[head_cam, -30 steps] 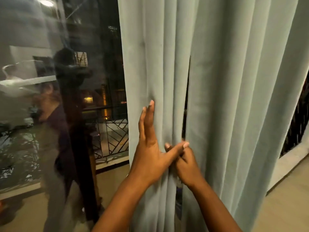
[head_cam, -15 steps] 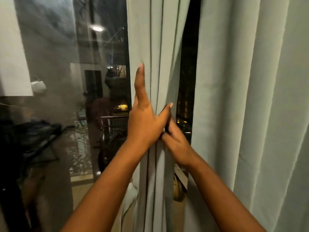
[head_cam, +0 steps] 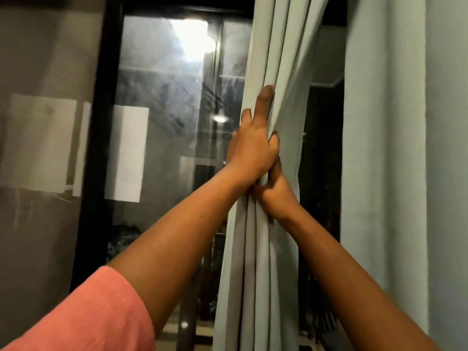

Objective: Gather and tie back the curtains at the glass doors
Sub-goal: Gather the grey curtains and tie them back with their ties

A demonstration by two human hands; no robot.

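A pale grey-green curtain (head_cam: 253, 262) hangs in a narrow bunch of folds in front of the glass door (head_cam: 164, 122). My left hand (head_cam: 250, 148) grips the bunch high up. Its index finger points up along a fold and its thumb is pressed into the cloth on the right side. Just below and touching it, my right hand (head_cam: 276, 196) holds the same folds with its fingers curled into them. A second curtain panel (head_cam: 379, 148) hangs flat at the right, apart from the bunch.
A black door frame post (head_cam: 101, 122) stands left of the glass, which reflects room lights and pale panels. Between the bunch and the right panel there is a dark gap (head_cam: 321, 173). My salmon sleeve (head_cam: 88, 317) fills the lower left corner.
Both hands have moved higher along the curtain and the view has tilted upward. The folds are squeezed into a tighter bunch, and the dark gap beside the right panel has widened.
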